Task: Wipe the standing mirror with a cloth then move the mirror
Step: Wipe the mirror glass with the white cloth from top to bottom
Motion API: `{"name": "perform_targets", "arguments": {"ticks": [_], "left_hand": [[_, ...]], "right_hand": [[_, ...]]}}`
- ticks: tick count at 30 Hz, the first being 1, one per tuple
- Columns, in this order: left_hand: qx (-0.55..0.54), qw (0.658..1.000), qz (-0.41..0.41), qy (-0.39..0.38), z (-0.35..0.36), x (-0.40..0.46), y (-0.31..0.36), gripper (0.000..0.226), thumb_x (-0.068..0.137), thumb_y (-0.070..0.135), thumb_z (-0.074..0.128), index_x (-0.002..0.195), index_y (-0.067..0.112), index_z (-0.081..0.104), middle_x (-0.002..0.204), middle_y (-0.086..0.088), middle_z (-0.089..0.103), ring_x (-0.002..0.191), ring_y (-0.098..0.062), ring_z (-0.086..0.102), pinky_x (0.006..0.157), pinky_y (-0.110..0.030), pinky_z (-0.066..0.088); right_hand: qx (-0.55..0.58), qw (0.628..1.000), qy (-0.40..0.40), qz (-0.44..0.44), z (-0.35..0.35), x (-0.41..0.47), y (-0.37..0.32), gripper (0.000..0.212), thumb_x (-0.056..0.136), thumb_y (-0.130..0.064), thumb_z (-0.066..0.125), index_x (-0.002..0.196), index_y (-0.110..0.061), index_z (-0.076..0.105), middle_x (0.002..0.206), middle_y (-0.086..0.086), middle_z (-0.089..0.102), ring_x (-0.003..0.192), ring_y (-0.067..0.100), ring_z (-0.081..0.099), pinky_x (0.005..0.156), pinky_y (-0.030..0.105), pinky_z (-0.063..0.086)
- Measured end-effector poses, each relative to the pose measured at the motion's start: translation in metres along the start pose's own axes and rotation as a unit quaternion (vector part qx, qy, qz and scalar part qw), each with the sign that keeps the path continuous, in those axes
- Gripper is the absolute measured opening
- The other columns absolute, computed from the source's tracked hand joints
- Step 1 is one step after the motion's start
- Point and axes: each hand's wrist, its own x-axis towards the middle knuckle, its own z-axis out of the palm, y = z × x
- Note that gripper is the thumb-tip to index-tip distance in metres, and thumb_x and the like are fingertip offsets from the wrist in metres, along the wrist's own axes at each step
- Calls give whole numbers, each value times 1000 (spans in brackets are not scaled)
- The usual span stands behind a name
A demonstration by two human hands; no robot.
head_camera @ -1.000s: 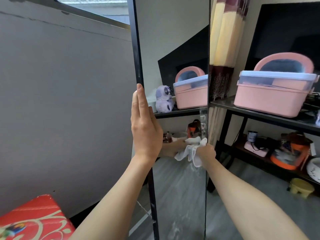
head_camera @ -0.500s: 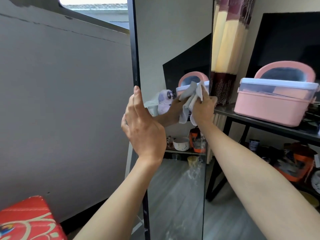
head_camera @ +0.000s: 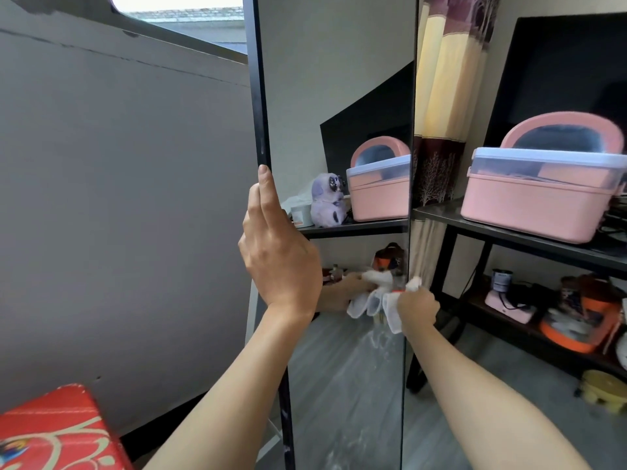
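Your left hand (head_camera: pixel 280 252) grips the black left edge of the standing mirror (head_camera: pixel 339 79), fingers (head_camera: pixel 266 195) pressed together and laid straight up along the frame, the thumb hidden behind it. The mirror stands upright in the middle of the scene, its narrow glass facing you at an angle, with a grey wall (head_camera: pixel 118 198) to its left and a black shelf unit (head_camera: pixel 509 239) to its right.

Your right hand (head_camera: pixel 417 308) is closed around a bunched white cloth (head_camera: pixel 390 308) and presses it against the glass near the mirror's right edge, at about mid-height. The fingers on that hand are curled tight on the cloth; its folds hang down below the fist. The glass shows the hand and cloth doubled in reflection, and pale smears mark the surface just below them.

On the shelf unit's top level sits a pink storage box (head_camera: pixel 543 201) with a clear lid, in front of a dark screen (head_camera: pixel 559 79). A striped curtain (head_camera: pixel 444 96) hangs between the mirror and the shelf. The lower shelf carries an orange appliance (head_camera: pixel 576 327) and other small items too cluttered to tell apart. A red patterned cushion (head_camera: pixel 51 432) lies at the near left corner, and grey plank flooring (head_camera: pixel 492 385) runs beneath the shelf.
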Motion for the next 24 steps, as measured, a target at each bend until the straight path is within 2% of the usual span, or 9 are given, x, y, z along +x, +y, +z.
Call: {"name": "perform_targets", "arguments": {"ticks": [3, 5, 7, 8, 10, 13, 15, 18, 24], "left_hand": [[7, 1000, 0, 2, 0, 0, 1, 62, 82, -2, 29, 138, 23, 20, 143, -5, 42, 122, -23, 48, 88, -41, 41], [13, 1000, -1, -4, 0, 0, 0, 67, 77, -6, 31, 139, 20, 21, 143, -6, 41, 122, -23, 47, 91, -44, 40], [17, 1000, -5, -11, -1, 0, 0, 74, 73, -11, 36, 139, 19, 22, 144, -6, 41, 123, -23, 46, 93, -44, 37], [15, 1000, -8, -12, -1, 0, 1, 75, 72, -11, 37, 140, 18, 23, 144, -6, 40, 123, -23, 46, 94, -44, 35], [13, 1000, -12, -9, -2, 0, 2, 73, 73, -10, 35, 140, 18, 24, 144, -7, 40, 123, -22, 46, 96, -44, 32], [12, 1000, -16, -3, -1, -1, 3, 72, 74, -9, 35, 139, 19, 24, 143, -7, 42, 121, -22, 47, 96, -45, 32], [13, 1000, -16, -2, 0, -1, 3, 72, 73, -9, 35, 139, 19, 24, 142, -7, 42, 119, -23, 49, 95, -45, 33], [17, 1000, -20, -1, 0, 0, 4, 69, 76, -8, 36, 140, 18, 25, 143, -6, 42, 119, -23, 50, 96, -45, 33], [13, 1000, -22, 10, -1, 0, 6, 57, 85, 1, 26, 140, 14, 29, 143, -5, 43, 117, -24, 53, 94, -45, 34]], "right_hand": [[82, 990, 21, -109, -13, -3, -40, 40, 95, -9, 36, 134, -8, 45, 134, 20, 44, 118, 36, 48, 99, 36, 38], [119, 976, 28, -181, -17, 3, -69, 39, 95, -10, 37, 133, -10, 45, 130, 17, 46, 114, 32, 51, 93, 30, 39], [87, 967, 30, -238, -21, 3, -96, 40, 96, -10, 36, 134, -14, 45, 121, 15, 46, 103, 30, 53, 78, 21, 35], [72, 964, 39, -251, -22, 7, -107, 41, 96, -10, 36, 136, -16, 44, 123, 16, 43, 102, 32, 53, 78, 21, 36], [83, 957, 32, -276, -18, 14, -125, 42, 96, -11, 37, 137, -17, 43, 128, 21, 38, 107, 35, 52, 91, 27, 38], [76, 951, 2, -301, -8, 21, -136, 43, 97, -17, 38, 140, -13, 38, 129, 25, 36, 114, 36, 48, 101, 32, 36], [47, 954, -10, -295, -2, 26, -131, 46, 97, -23, 36, 142, -12, 32, 134, 27, 34, 122, 39, 41, 104, 39, 33], [-5, 968, -38, -249, 2, 34, -112, 51, 97, -26, 32, 145, -13, 22, 143, 24, 29, 130, 38, 33, 107, 40, 29], [13, 990, -96, -101, 9, 31, -43, 51, 97, -13, 34, 146, -11, 22, 147, 21, 30, 133, 35, 34, 107, 36, 30]]}}
